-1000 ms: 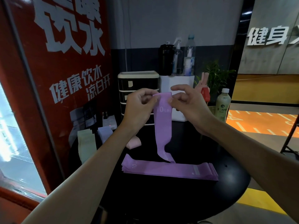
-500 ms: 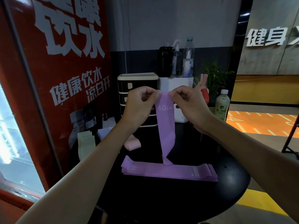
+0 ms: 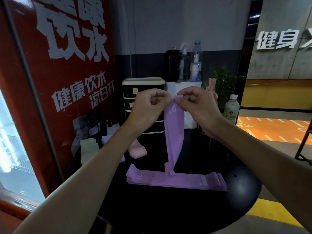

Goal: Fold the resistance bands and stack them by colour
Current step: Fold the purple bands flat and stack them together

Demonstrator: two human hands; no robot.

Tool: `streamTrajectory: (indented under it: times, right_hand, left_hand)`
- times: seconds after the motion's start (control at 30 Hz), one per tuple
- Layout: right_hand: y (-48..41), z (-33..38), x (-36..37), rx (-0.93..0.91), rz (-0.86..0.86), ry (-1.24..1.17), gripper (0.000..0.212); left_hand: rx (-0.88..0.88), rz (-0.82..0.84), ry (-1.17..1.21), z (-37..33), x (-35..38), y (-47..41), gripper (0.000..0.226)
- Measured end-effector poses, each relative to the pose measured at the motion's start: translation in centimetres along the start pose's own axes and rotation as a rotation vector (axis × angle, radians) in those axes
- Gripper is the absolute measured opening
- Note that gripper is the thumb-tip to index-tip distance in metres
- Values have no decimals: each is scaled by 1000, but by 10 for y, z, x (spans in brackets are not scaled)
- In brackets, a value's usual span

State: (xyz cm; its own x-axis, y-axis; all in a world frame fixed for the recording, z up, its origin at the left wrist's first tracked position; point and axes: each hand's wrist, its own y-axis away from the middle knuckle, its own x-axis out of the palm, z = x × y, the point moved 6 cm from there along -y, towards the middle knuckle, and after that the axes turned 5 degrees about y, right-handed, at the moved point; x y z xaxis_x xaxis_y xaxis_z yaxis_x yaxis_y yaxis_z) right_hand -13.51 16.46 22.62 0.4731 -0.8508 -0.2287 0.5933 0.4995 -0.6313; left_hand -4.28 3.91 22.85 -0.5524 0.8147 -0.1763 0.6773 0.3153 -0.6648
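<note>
A purple resistance band (image 3: 173, 132) hangs down from both my hands above the round black table (image 3: 168, 208). My left hand (image 3: 148, 107) pinches its top left corner and my right hand (image 3: 195, 105) pinches the top right corner. The band's lower end touches a flat stack of purple bands (image 3: 177, 180) lying across the table. A folded pink band (image 3: 137, 151) lies behind my left forearm. Pale green bands (image 3: 87, 149) and a white-lilac band (image 3: 108, 139) lie at the table's far left.
A black and cream drawer unit (image 3: 143, 92) and a white box (image 3: 184, 86) with bottles on top stand at the back. A green drink bottle (image 3: 231, 108) stands at the back right, beside a plant (image 3: 222, 81). A red panel (image 3: 59, 81) borders the left.
My hands have drawn closer together at the band's top edge. The hanging band's lower end has come down onto the purple stack.
</note>
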Motion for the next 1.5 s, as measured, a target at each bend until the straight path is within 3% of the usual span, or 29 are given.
streamTrajectory:
  times: [0.43, 0.67, 0.83, 0.9, 1.1, 1.5]
  right_hand:
    - [-1, -3, 1, 58, -9, -4, 17]
    - [2, -12, 9, 93, 39, -30, 22]
    - [4, -14, 10, 83, 27, -23, 16]
    - [5, -15, 12, 110, 34, -78, 18]
    - [29, -36, 32, 297, 298, -150, 36]
    - [87, -82, 29, 498, 558, -215, 24]
  left_hand:
    - [-39, -62, 9, 0, -5, -4, 15]
    - [23, -115, 15, -8, -9, -6, 15]
    - [-51, 44, -104, -1, -1, -7, 13]
    - [-27, 16, -102, -2, -2, -8, 10]
    - [-48, -103, -10, -6, -9, -14, 10]
    - [-135, -370, 67, 30, -64, -9, 13]
